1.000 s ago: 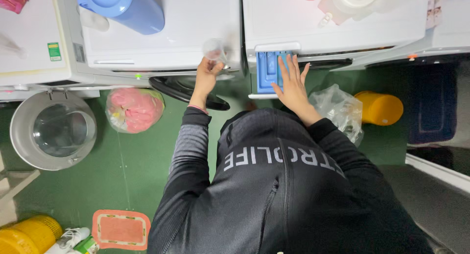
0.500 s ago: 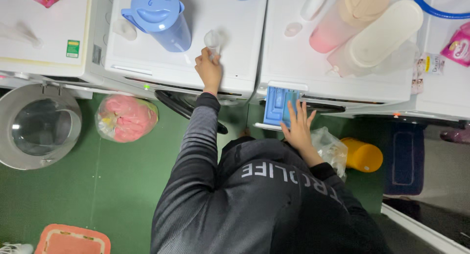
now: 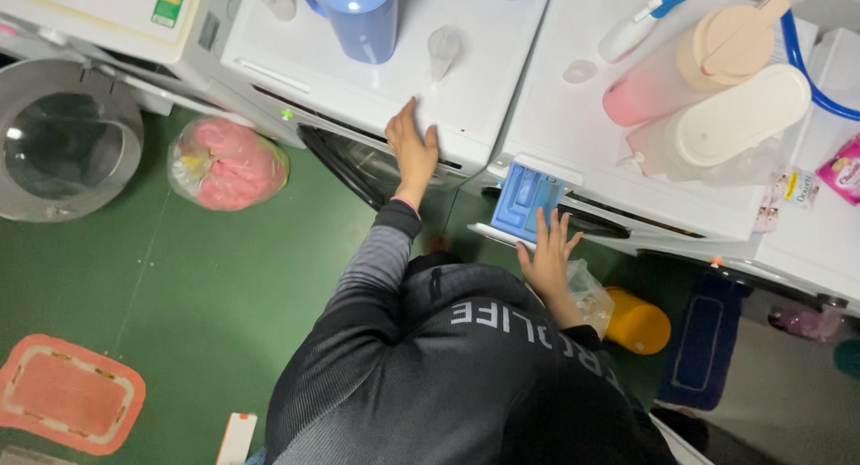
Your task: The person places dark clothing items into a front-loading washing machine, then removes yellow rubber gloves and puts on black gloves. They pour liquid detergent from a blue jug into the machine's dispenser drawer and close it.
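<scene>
My left hand [image 3: 413, 151] lies flat, fingers apart, on the front edge of the left white washing machine [image 3: 484, 98], holding nothing. A small clear cup [image 3: 442, 49] lies on that machine's top just beyond the fingertips. My right hand [image 3: 547, 255] is spread open just below the pulled-out blue detergent drawer [image 3: 527, 199] of the right white washing machine [image 3: 573, 124], fingertips touching or nearly touching its front. My dark hooded top fills the lower middle of the view.
A blue jug [image 3: 360, 19] stands on the left machine. The right machine carries a pink bottle [image 3: 658, 81], a white container [image 3: 730, 124] and a spray bottle [image 3: 638, 19]. On the green floor lie a pink bag [image 3: 230, 165], a yellow tub [image 3: 638, 322] and an orange mat [image 3: 67, 393].
My left hand set the clear cup on the machine top, let go and drew back to the front edge. My right hand stayed open at the blue drawer.
</scene>
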